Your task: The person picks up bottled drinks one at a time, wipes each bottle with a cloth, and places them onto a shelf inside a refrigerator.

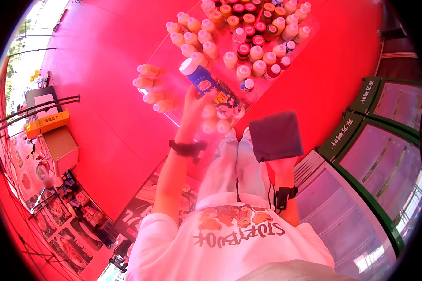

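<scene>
My left hand (198, 100) grips a large blue bottle (214, 89) with a white cap, tilted with its cap toward the upper left. My right hand (283, 165) holds up a dark folded cloth (277, 136), which hides most of the fingers. Under and beyond the blue bottle, a clear-looking tabletop (168, 75) bears many small capped bottles. Pale bottles (204, 37) stand in a group at the left, and dark ones with red caps (243, 51) near the middle. Several orange-tinted bottles (148, 70) lie or lean at the table's left edge.
Glass-doored drink coolers with green frames (337, 140) line the right side. At the left are a brown-topped box or counter (59, 145), a yellow carton (47, 123) and packaged goods (91, 214). A dark printed panel (140, 210) lies beside my left elbow.
</scene>
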`<state>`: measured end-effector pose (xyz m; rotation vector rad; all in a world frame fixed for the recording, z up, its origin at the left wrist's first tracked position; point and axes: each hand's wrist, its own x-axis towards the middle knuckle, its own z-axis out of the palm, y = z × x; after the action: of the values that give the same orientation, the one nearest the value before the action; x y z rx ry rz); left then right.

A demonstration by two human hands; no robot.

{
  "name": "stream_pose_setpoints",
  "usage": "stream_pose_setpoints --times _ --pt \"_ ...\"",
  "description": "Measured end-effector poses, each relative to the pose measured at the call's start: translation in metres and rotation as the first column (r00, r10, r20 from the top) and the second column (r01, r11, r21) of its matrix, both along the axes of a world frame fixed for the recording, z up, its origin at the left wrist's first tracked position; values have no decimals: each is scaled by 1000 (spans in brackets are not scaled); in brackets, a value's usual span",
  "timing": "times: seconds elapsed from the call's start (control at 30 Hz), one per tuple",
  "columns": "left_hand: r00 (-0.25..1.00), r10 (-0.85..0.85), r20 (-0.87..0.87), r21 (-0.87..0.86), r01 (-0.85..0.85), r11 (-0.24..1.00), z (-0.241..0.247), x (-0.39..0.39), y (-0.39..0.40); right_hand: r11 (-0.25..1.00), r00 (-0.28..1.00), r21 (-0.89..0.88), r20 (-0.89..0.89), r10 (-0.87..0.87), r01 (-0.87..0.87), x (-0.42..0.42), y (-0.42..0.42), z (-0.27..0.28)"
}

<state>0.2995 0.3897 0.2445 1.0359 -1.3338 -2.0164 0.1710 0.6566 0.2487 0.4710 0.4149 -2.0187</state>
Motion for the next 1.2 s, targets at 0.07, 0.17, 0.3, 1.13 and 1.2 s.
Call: stream_pose_setpoints --times 0.07,0.17,0.3,1.13,1.2 --pt "998 -4 -60 26 6 1000 40 7 15 999 989 -28 -143 37 -42 1 -12 26" --pt "989 -62 -135 -15 60 998 98 16 38 993 925 -58 -371 76 -105 7 -28 69" --pt "971 -53 -231 22 60 998 163 15 71 979 804 -86 -585 103 -187 27 -46 105" --pt "826 -83 -557 -61 59 996 206 53 120 938 785 -151 -597 165 -312 45 -3 151" --pt "825 -55 -563 68 113 991 203 60 119 867 758 -345 -649 57 -360 26 2 144"
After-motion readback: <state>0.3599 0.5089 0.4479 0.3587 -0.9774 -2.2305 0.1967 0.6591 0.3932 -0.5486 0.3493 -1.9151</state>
